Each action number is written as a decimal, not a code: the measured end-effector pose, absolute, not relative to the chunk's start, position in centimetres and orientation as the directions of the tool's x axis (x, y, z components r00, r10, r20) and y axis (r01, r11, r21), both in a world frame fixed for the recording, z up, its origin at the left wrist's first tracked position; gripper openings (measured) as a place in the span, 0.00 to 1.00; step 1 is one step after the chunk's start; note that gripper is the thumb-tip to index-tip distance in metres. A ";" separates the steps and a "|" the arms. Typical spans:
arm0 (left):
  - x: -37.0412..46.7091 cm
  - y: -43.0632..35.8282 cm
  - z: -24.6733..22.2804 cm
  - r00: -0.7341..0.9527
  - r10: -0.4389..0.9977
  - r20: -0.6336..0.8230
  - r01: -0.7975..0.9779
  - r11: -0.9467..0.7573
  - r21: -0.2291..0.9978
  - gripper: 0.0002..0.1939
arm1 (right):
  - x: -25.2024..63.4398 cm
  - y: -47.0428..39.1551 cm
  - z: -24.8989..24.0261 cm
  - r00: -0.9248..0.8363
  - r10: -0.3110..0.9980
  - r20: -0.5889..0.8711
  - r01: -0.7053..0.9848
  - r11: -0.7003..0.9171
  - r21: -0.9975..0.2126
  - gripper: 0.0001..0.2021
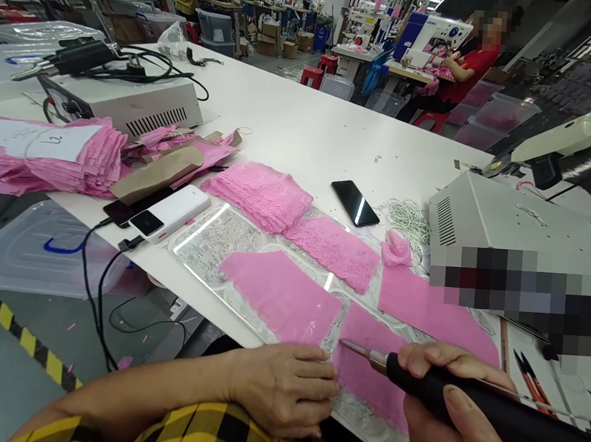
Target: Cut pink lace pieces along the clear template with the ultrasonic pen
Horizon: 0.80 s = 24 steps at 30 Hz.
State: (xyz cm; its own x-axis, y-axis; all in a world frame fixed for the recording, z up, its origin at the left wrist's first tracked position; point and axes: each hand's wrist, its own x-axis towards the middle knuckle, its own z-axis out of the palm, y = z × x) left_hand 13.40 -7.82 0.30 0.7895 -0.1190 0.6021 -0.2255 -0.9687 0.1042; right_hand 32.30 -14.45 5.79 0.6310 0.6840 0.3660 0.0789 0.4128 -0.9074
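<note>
My right hand [457, 404] is wrapped round the thick black handle of a pointed metal-tipped tool [419, 378]. Its tip hovers over or touches a pink fabric piece [367, 355]; I cannot tell which. My left hand [285, 390] lies flat, fingers stretched and side by side, at the near edge of that piece. Just beyond the left hand is a second flat pink piece [284, 293]. Both pieces lie on a clear patterned sheet [214, 243]. Farther back are a pink lace piece [336, 250] and a stack of pink lace pieces [261, 195].
A phone [355, 203] and tangled pale cord [410, 228] lie beyond the fabric. At right stands a grey box [516, 221]; at left, a white power bank [170, 212], a pink fabric bundle [54, 156] and another box [147, 108] bearing a similar tool. A person sews farther off.
</note>
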 end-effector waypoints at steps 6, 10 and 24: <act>13.6 -7.7 0.2 0.777 -0.124 0.617 -0.257 -0.958 0.130 0.15 | 31.9 -14.4 6.0 0.663 0.665 0.344 0.120 0.359 -0.926 0.05; 13.6 -7.8 0.3 0.772 -0.102 0.628 -0.269 -0.947 0.178 0.14 | 31.9 -14.3 6.5 0.703 0.658 0.270 0.030 0.352 -0.936 0.06; 10.2 -5.9 3.7 0.921 -0.273 0.278 -0.346 -0.243 0.906 0.11 | 43.9 -21.7 4.6 0.963 0.020 0.267 0.226 0.478 -0.849 0.07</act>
